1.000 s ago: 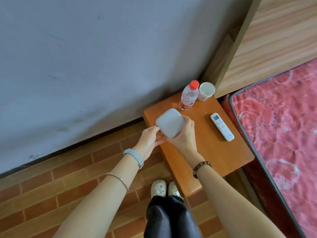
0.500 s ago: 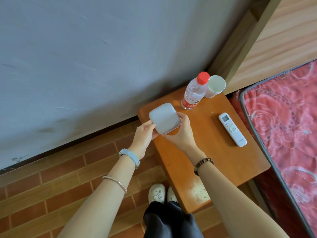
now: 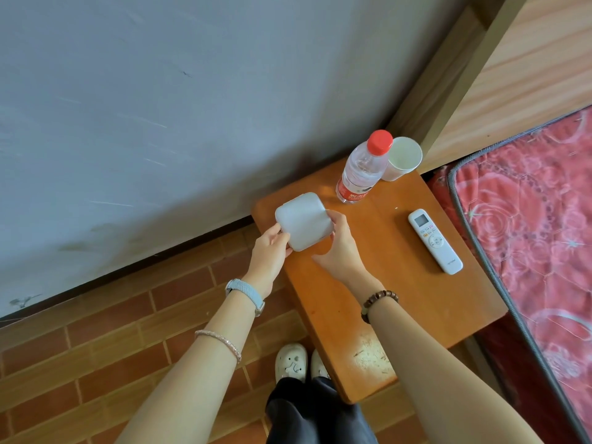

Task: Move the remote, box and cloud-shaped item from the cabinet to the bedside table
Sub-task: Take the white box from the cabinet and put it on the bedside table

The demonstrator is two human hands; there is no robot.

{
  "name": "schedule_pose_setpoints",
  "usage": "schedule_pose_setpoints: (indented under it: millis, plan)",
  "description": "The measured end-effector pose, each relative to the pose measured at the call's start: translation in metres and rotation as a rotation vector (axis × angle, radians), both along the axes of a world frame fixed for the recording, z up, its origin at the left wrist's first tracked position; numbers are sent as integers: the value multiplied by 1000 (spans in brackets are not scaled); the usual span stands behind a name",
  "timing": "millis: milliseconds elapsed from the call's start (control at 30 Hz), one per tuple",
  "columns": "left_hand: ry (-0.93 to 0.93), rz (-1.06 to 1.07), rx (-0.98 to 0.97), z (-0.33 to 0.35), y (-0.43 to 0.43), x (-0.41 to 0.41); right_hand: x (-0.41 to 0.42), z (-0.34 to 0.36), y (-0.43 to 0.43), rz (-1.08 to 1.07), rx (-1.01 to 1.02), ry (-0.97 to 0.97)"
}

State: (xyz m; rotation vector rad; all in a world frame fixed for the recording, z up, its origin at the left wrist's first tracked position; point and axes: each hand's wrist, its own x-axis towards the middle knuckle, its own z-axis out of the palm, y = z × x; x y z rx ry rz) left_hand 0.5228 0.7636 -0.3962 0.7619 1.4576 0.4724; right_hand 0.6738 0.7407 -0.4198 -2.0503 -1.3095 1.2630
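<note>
A pale grey square box [image 3: 303, 221] with rounded corners is held over the back left corner of the orange wooden bedside table [image 3: 416, 302]. My left hand [image 3: 270, 251] grips its left lower edge, and my right hand [image 3: 339, 248] grips its right lower edge. I cannot tell whether the box touches the tabletop. A white remote [image 3: 435, 241] lies flat on the right side of the table, apart from both hands. No cloud-shaped item is in view.
A water bottle with a red cap [image 3: 363, 168] and a stack of white paper cups [image 3: 402, 158] stand at the table's back edge. A red patterned mattress [image 3: 538, 238] borders the table on the right. A grey wall [image 3: 160, 123] stands behind, brick floor [image 3: 96, 341] on the left.
Both hands have carried the box a little toward the wall and the table's back left corner. The remote, bottle and cups have stayed put.
</note>
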Motion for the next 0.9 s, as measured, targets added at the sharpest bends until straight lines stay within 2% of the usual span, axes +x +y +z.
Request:
schedule_pose_setpoints:
  millis: [267,400,633,733,900]
  plan:
    - [24,-16,-5,0,-3,3,3,4,1,9,-31,7]
    - [123,-52,59,21,-6,7,8,22,-4,76,-31,-146]
    - [568,-334,465,112,-32,5,30,127,-35,157,133,-504]
    - [717,-463,646,163,-46,-2,40,181,-62,158,205,-551]
    - [876,-613,832,227,-73,-10,46,250,-105,158,196,-559]
